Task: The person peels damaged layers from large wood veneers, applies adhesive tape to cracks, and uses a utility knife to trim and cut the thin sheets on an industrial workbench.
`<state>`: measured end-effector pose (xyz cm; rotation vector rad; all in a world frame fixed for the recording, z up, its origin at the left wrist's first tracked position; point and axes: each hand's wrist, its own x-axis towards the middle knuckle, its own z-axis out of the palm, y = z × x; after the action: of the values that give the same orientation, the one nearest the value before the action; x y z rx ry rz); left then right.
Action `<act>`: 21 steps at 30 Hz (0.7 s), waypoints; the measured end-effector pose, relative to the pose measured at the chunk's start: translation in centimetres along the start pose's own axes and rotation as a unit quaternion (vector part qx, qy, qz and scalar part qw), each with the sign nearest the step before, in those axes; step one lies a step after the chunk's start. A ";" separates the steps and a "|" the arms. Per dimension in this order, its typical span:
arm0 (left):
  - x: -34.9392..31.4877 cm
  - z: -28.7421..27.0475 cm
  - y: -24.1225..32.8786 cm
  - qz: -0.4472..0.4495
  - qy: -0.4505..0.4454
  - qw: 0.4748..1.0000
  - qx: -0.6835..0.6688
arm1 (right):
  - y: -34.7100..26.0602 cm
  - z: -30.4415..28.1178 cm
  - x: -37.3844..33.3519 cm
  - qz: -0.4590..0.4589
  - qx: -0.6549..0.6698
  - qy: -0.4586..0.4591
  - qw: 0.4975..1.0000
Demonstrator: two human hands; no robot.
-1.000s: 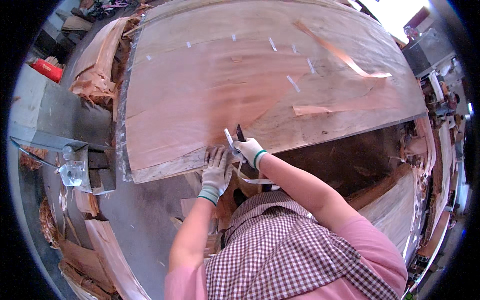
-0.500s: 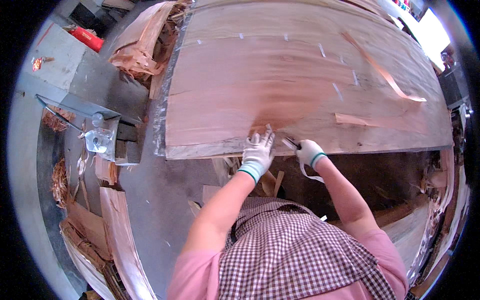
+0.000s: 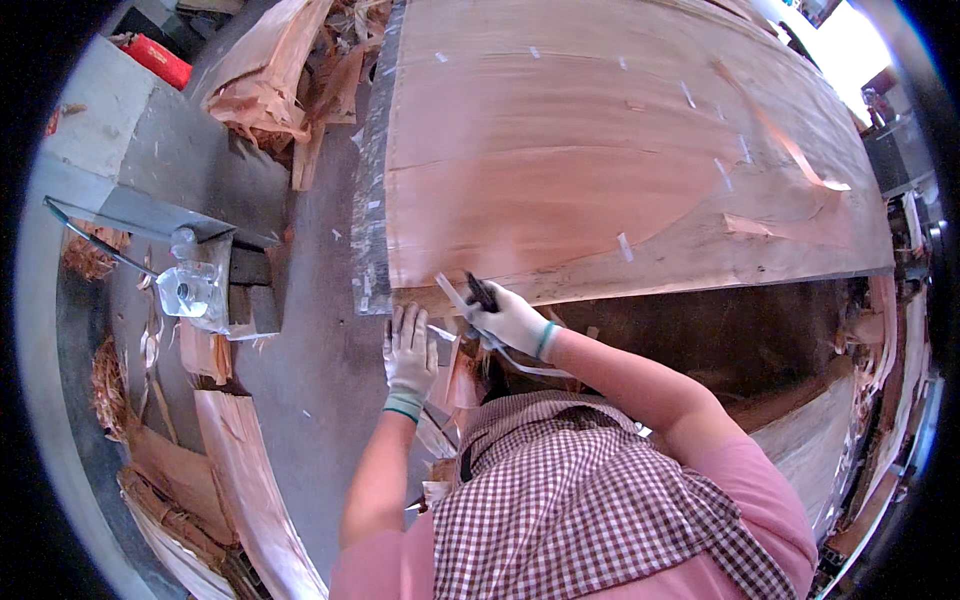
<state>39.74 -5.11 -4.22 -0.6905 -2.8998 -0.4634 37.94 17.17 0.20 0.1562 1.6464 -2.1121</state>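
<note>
My right hand [image 3: 515, 325], in a white glove with a green cuff, is closed around a small black tool [image 3: 481, 291] whose exact kind I cannot make out. With it runs a white tape strip [image 3: 455, 295]. One end reaches up over the front edge of the wood veneer sheet [image 3: 560, 200]; the other trails in a loop below the hand. My left hand [image 3: 408, 350], gloved alike, is open, fingers stretched toward the sheet's front left corner. Short tape pieces, such as a white piece [image 3: 626, 247], dot the reddish sheet.
A long veneer strip [image 3: 790, 145] and a shorter scrap [image 3: 750, 226] lie on the sheet's right part. To the left, a clear plastic jug [image 3: 190, 290] stands beside a grey block [image 3: 200, 170]. Veneer offcuts [image 3: 250, 470] lie on the floor at lower left.
Both hands have moved left along the front edge toward the corner, my left hand drawing back off the sheet. A white tape piece now shows near the front edge where they were. The view has shifted.
</note>
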 end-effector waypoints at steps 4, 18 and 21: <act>0.5 -0.3 -3.7 0.059 -0.015 0.998 -0.033 | 2.4 4.7 7.0 0.020 -0.177 0.111 0.978; 4.1 -1.8 -1.6 0.024 -0.126 0.982 0.141 | 0.4 3.2 3.3 0.150 -0.132 0.031 0.979; 4.7 -3.2 -1.0 0.010 -0.155 0.975 0.161 | -2.2 0.8 3.7 0.057 -0.549 -0.039 0.833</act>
<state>35.25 -5.00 -0.54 -0.7982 -3.1391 0.1338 33.86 15.73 1.04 -0.1967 2.4211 -0.8014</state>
